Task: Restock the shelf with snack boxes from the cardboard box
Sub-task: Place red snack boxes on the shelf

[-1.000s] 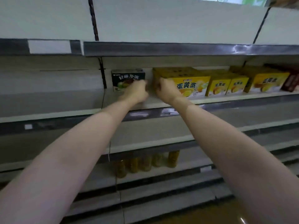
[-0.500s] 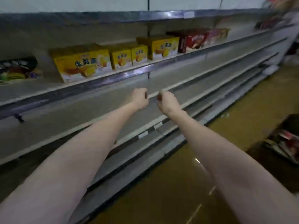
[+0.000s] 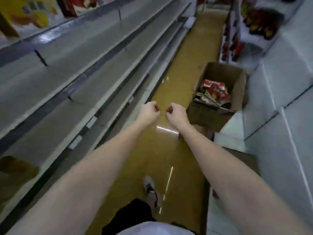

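View down a shop aisle, left to right. At far left, long grey shelves (image 3: pixel 88 53) run away from the viewer; on the top tier in the upper-left corner stand a yellow snack box (image 3: pixel 28 14) and, just beside it, a red box (image 3: pixel 79 5), both blurred. Two bare forearms extend forward over the brown floor (image 3: pixel 191 53). The left hand (image 3: pixel 149 112) and right hand (image 3: pixel 177 114) hang near each other but apart, above the floor; the fingers of each are curled inward and hold nothing. Below them a shoe (image 3: pixel 149 187) rests on the floor. To the right of the hands, an open cardboard box (image 3: pixel 218 92) stands on the floor against the base of the right-hand shelving (image 3: pixel 279 116); red snack boxes (image 3: pixel 216 90) lie jumbled inside it. Red packages (image 3: pixel 260 22) fill the upper right shelf, too blurred to identify.
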Motion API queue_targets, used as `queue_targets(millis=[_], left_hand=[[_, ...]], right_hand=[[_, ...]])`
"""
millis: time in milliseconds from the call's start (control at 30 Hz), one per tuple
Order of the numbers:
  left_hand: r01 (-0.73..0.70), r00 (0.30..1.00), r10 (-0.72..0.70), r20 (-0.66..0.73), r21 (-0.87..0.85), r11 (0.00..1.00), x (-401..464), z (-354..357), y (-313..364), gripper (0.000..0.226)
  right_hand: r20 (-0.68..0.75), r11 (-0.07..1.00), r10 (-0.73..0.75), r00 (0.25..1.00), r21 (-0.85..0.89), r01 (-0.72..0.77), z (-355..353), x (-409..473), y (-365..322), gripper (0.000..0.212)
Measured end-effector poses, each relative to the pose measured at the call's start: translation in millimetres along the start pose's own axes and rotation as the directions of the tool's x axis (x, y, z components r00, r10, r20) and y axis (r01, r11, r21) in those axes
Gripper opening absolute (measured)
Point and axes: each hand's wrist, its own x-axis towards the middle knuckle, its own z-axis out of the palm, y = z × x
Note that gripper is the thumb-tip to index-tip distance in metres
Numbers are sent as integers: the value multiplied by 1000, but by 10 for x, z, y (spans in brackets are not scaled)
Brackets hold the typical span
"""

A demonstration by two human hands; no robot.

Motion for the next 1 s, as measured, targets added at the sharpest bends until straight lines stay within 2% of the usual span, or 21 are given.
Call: queue_targets(millis=[167,433,667,900,1000], left_hand=[[-83,983,86,162,-25,996,581,774,343,6],[-171,925,200,322,-116,978,1647,1747,629,5],[-240,868,255,425,-90,967,2524,2221,752,9],[-263,840,269,470,-80,962,3098,2395,1133,6],[-278,823,266,503,-52,959,3352,2528,1290,12]], right_hand=[[-50,971,235,971,44,-233,-124,222,839,8],[-135,897,442,887,46,-440,-289,1046,1676,8],[-119,873,476,871,-58,-485,-337,1706,1997,15],[-182,844,526,831,-11,-537,-621,2222,2314,11],[-207,835,542,815,17,-551,-763,2438,2524,15]])
